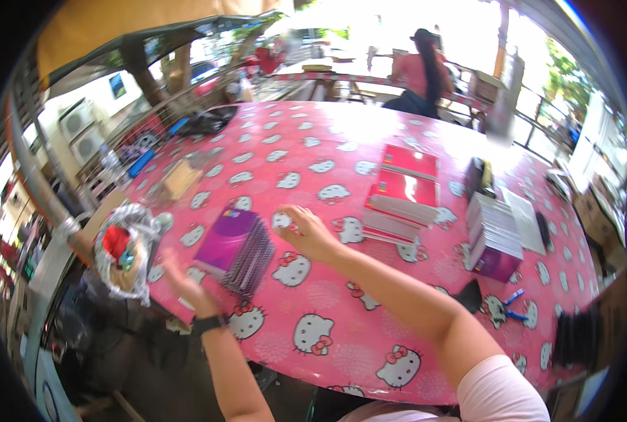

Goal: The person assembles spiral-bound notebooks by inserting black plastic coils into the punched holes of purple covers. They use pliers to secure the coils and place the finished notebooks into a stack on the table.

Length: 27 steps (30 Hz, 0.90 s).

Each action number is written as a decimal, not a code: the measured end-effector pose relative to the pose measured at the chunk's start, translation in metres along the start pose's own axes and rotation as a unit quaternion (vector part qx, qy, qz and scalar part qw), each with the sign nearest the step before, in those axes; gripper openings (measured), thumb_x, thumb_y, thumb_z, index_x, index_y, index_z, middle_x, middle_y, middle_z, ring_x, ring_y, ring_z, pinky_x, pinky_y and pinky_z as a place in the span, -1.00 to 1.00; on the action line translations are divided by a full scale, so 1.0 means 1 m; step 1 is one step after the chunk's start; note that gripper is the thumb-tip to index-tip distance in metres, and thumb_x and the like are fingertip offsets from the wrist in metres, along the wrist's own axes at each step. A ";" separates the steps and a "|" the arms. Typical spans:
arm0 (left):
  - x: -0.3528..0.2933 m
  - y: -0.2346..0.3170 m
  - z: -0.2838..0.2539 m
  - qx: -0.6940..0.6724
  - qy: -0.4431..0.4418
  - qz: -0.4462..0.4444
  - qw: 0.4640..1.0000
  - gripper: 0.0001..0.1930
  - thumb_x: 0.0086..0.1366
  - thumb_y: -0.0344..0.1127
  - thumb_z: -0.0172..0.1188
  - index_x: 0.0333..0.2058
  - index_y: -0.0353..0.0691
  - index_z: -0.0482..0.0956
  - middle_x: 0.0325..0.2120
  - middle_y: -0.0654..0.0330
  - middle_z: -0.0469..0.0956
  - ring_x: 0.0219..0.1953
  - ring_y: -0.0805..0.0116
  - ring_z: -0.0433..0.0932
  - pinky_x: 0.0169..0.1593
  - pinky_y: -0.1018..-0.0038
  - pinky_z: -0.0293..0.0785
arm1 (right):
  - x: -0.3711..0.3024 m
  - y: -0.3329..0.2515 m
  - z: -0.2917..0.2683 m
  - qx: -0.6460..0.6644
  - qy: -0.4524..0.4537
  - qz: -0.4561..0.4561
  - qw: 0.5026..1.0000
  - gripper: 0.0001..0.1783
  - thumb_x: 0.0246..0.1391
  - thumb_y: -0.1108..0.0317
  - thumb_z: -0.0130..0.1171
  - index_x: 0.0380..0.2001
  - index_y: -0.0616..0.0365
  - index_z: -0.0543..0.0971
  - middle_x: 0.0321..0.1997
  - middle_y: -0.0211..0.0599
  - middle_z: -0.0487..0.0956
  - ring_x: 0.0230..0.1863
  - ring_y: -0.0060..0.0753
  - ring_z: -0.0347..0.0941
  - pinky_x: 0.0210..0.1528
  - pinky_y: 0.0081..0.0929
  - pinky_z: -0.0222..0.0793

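Observation:
A stack of purple spiral-bound notebooks (223, 239) lies on the table between my hands, its dark coils facing right. On the stack's left side, my left hand (189, 285) is smeared by motion, with fingers stretched out and nothing visible in them. My right hand (309, 233) hovers just right of the stack, fingers extended and apart from the coils. No notebook is seen in either hand.
Red-covered books (402, 190) stand in piles right of centre. Farther right are a purple-and-white stack (495, 235) and blue-handled pliers (516, 307). A plastic-lined bin (127, 253) hangs at the left edge. Someone in pink (426, 70) sits beyond the table (341, 295).

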State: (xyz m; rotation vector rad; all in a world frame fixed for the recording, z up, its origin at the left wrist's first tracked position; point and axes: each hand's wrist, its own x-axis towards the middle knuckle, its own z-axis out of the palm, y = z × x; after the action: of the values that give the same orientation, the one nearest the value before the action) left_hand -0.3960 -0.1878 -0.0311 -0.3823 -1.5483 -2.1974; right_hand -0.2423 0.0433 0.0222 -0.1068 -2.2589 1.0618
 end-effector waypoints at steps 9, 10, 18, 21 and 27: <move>-0.091 0.099 -0.003 0.022 -0.012 0.109 0.994 -0.70 0.33 -0.33 -0.05 -0.04 -0.38 0.43 0.02 0.08 0.42 0.09 0.25 0.36 0.15 0.34 0.23 | -0.234 -0.004 -0.329 -0.407 0.148 0.141 0.890 -0.76 -0.17 0.41 0.34 -0.34 0.15 0.61 -0.30 -0.24 0.60 -0.15 -0.10 0.45 0.01 -0.22 0.31; -0.104 0.104 0.010 0.032 -0.042 0.115 0.992 -0.70 0.32 -0.35 -0.03 -0.04 -0.38 0.42 0.00 0.08 0.42 0.08 0.26 0.36 0.15 0.34 0.22 | -0.254 0.004 -0.338 -0.439 0.151 0.150 0.873 -0.74 -0.19 0.39 0.36 -0.33 0.13 0.60 -0.29 -0.25 0.59 -0.12 -0.12 0.44 0.02 -0.23 0.30; -0.231 0.166 0.126 -0.062 -0.326 0.185 0.925 -0.59 0.16 -0.37 0.19 -0.02 -0.32 0.37 0.02 0.14 0.35 0.11 0.29 0.30 0.16 0.30 0.22 | -0.292 0.042 -0.342 -0.428 0.259 0.135 0.855 -0.77 -0.19 0.39 0.33 -0.39 0.13 0.53 -0.31 -0.27 0.56 -0.14 -0.13 0.45 -0.05 -0.24 0.32; -0.263 0.192 0.145 -0.023 -0.444 0.259 0.857 -0.59 0.14 -0.38 0.20 -0.01 -0.30 0.41 0.03 0.09 0.38 0.13 0.18 0.31 0.18 0.25 0.21 | -0.288 -0.002 -0.318 -0.319 0.225 0.197 0.899 -0.79 -0.18 0.42 0.31 -0.41 0.14 0.52 -0.32 -0.24 0.56 -0.22 -0.10 0.46 -0.17 -0.25 0.39; -0.334 0.215 0.163 -0.003 -0.639 0.332 0.694 -0.56 0.12 -0.42 0.19 0.02 -0.26 0.45 0.03 -0.01 0.44 0.09 -0.01 0.38 0.16 0.17 0.27 | -0.322 -0.080 -0.240 -0.284 0.051 0.084 0.954 -0.72 -0.21 0.43 0.27 -0.32 0.16 0.53 -0.36 -0.25 0.53 -0.23 -0.14 0.47 -0.19 -0.26 0.46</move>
State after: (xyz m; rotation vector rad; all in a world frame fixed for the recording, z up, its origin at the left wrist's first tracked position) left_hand -0.0028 -0.0358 0.0501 -2.3906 -1.4400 -1.1923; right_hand 0.1671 0.0453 0.0299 -0.5867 -2.4247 0.4383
